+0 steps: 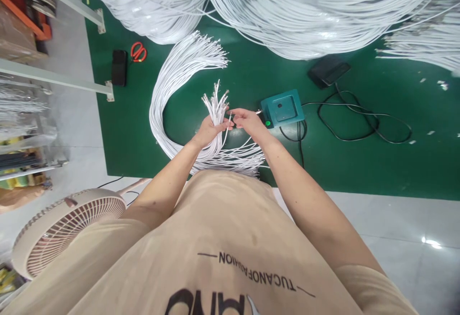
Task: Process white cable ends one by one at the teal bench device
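Note:
My left hand (pixel 212 130) is wrapped round a bundle of white cables (pixel 216 109), whose stripped ends point up and away from me. One cable stands apart from the bundle at its right side. My right hand (pixel 246 121) is closed beside that cable's end, its fingertips near my left fingertips; what it grips, if anything, is too small to make out. Just right of my right hand sits a small teal device (pixel 283 109) with a green button. A curved bundle of white cables (pixel 158 99) lies around the left of my hands.
Large heaps of white cable (pixel 305 13) cover the back of the green table (pixel 359 171). Red-handled scissors (pixel 138 52), a black phone (pixel 119 68), a black box (pixel 327 71) and black cords lie on it. A fan (pixel 72 229) stands at the lower left.

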### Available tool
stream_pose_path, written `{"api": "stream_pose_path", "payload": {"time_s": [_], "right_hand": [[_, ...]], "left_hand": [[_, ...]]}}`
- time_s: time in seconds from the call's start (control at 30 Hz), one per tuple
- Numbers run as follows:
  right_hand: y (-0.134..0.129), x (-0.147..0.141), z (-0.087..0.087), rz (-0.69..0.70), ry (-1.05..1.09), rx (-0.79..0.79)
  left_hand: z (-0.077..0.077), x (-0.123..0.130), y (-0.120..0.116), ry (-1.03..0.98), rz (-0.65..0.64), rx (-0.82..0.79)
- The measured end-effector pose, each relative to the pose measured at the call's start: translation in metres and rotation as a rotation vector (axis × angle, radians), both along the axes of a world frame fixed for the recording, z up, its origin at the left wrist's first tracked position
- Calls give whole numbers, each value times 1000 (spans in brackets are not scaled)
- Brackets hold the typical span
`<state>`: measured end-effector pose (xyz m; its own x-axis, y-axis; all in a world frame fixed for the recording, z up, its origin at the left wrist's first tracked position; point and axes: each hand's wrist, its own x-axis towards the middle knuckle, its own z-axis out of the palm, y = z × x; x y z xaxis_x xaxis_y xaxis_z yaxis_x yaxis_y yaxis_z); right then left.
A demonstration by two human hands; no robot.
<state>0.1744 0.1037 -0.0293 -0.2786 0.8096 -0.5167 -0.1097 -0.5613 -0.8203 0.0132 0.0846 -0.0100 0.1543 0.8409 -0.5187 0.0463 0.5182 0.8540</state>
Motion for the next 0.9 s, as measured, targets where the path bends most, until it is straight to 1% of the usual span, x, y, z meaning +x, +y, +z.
{"api": "stream_pose_path", "payload": {"time_s": [0.07, 0.1, 0.23, 0.33, 0.4, 0.47, 0.53, 0.57, 0.63, 0.77, 0.83, 0.9], "right_hand": [[-1, 0, -3, 49, -3, 66], [-1, 0, -5, 60, -41, 98], [1, 2, -7, 78, -329, 226], [1, 5, -1, 120, -440, 266], [1, 7, 4, 104, -451, 258], [1, 7, 8, 37, -426, 230], [3, 7, 8, -10, -362, 198], [4, 7, 7, -2, -335, 190], [7, 6, 3, 76, -332, 202], [7, 4, -4, 240, -518, 319], [1, 2, -5, 299, -661, 426], [-6, 0, -5, 357, -831, 588]], "left_hand": [[0, -1, 1, 6, -8, 0], [0, -1, 1, 5, -12, -3], [-2, -1, 1, -5, -12, -12], [-4, -1, 1, -5, 3, -7], [-6, 0, 0, -7, 14, -6], [-8, 0, 0, -3, 21, -1], [-8, 0, 0, 10, 14, 1], [-8, 1, 0, 15, 12, 1], [-6, 2, 0, 12, 16, -3], [-4, 4, 1, -24, 0, -37], [-6, 3, 2, -46, -25, -63], [-8, 3, 4, -68, -37, -80]]}}
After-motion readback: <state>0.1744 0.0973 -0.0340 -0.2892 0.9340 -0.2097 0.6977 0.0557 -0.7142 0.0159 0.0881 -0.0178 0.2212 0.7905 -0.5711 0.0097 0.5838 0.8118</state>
